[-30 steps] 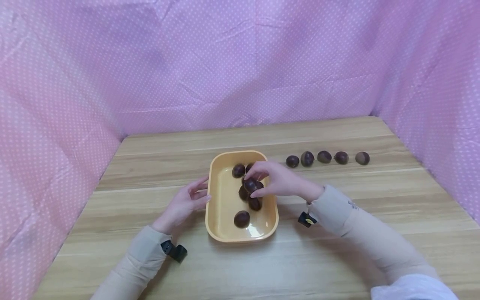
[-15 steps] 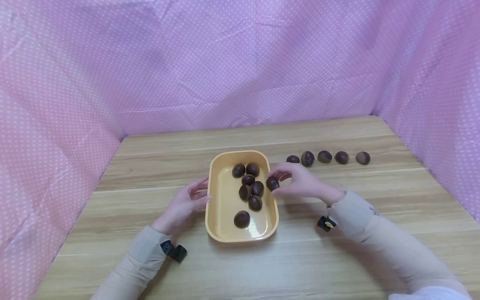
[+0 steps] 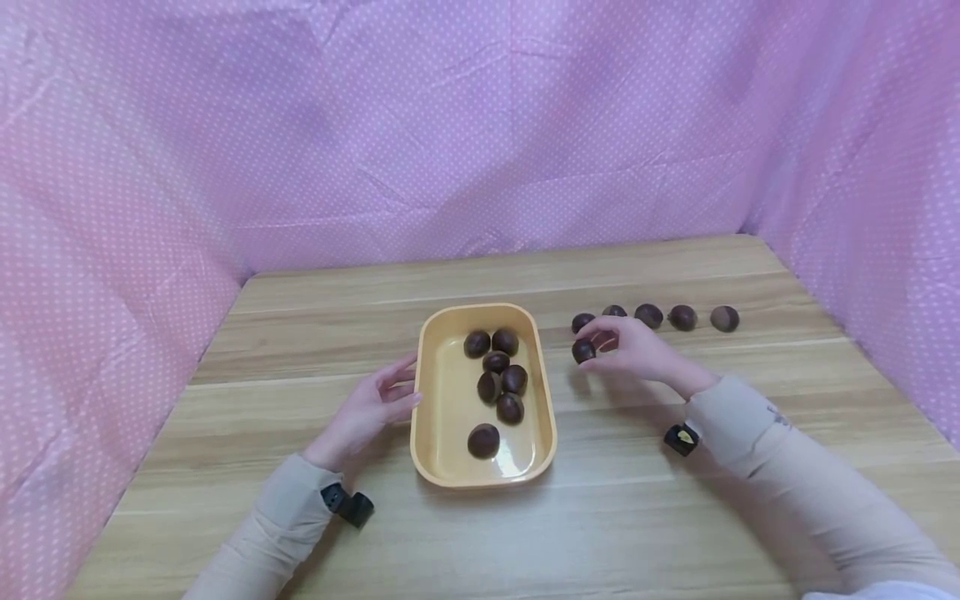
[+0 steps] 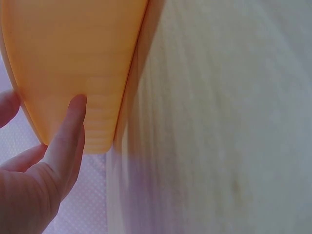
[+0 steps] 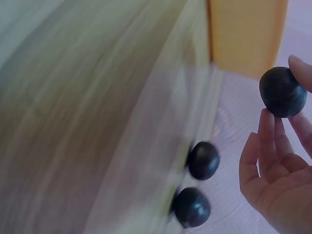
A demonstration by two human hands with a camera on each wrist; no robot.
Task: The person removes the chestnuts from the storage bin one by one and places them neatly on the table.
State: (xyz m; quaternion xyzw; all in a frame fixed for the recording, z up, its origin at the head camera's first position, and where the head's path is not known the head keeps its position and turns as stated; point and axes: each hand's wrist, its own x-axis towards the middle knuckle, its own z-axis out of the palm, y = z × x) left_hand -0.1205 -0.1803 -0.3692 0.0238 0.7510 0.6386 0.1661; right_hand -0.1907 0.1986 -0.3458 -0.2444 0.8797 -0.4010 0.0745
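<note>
Seven glossy dark-brown rounded chestnuts (image 3: 483, 441) sit loose inside your pale yellow-orange plastic tray (image 3: 450, 425).
Your left grip (image 3: 367, 408), fingers extended against its side, likely steadies it; your right grip (image 3: 633, 348) clamps another chestnut (image 3: 583, 351) above the wood-grain tabletop (image 3: 337, 321), beside five lined-up chestnuts (image 3: 682, 317).

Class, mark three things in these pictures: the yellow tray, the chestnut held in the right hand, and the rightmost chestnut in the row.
Yellow tray (image 3: 447, 408): head view, bare floor toward its left side.
Held chestnut (image 5: 282, 92): right wrist view, middle of its dark shell.
Rightmost chestnut (image 3: 724, 318): head view, middle of its visible side.
</note>
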